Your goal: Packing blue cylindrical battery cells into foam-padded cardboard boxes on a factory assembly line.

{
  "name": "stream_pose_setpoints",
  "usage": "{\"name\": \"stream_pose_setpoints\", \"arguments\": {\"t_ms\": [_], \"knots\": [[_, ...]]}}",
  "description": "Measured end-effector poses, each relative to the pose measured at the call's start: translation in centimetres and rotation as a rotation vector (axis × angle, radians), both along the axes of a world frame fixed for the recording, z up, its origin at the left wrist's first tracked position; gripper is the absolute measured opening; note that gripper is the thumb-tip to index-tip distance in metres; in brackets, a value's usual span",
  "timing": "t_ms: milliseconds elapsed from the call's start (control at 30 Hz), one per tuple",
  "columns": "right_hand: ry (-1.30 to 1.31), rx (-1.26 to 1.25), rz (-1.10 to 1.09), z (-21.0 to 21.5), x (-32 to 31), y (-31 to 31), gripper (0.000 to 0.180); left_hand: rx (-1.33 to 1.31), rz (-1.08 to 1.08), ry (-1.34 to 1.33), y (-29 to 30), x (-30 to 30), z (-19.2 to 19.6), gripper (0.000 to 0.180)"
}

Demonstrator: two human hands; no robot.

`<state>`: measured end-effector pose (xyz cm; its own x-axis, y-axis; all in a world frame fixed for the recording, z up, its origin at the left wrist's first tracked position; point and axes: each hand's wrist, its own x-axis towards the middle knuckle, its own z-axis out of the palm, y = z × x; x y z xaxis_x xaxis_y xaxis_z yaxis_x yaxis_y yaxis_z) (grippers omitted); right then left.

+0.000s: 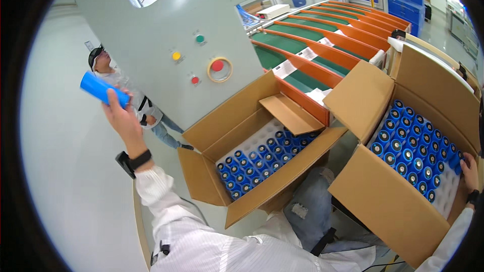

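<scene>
Raised at the left, my left hand grips a blue cylindrical battery cell by one end, with the cell tilted and clear of the boxes. Inside the open cardboard box on the right, my right hand has its fingers on another blue battery cell near the right wall. Upright cells stand in rows there in a white foam tray, which has bare pockets beside that hand. The middle cardboard box also holds rows of blue cells in white foam.
A grey machine panel with coloured buttons rises ahead. Orange dividers separate green lanes behind the boxes. Another person in a white coat stands beyond my left hand. Raised box flaps surround both openings. Blue cabinets stand far right.
</scene>
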<state>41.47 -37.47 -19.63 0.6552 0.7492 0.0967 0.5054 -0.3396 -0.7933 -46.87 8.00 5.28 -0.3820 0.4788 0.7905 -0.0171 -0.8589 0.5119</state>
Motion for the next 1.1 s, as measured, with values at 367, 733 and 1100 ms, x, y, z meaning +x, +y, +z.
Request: {"name": "stream_pose_setpoints", "arguments": {"t_ms": [367, 733, 1100], "knots": [[-0.04, -0.079, 0.002, -2.8, 1.8, 0.2, 0.042, -0.594, 0.042, -0.368, 10.3, -29.2, -8.1, 0.024], [-0.009, -0.106, -0.051, 0.0, -1.8, 1.7, 0.037, -0.323, 0.168, -0.261, 7.9, -18.9, -6.7, 0.026], [-0.078, 0.491, 0.691, 20.4, -40.1, 20.9, 0.032, -0.09, 0.503, 0.442, -4.0, 1.2, -6.3, 0.023]]}}
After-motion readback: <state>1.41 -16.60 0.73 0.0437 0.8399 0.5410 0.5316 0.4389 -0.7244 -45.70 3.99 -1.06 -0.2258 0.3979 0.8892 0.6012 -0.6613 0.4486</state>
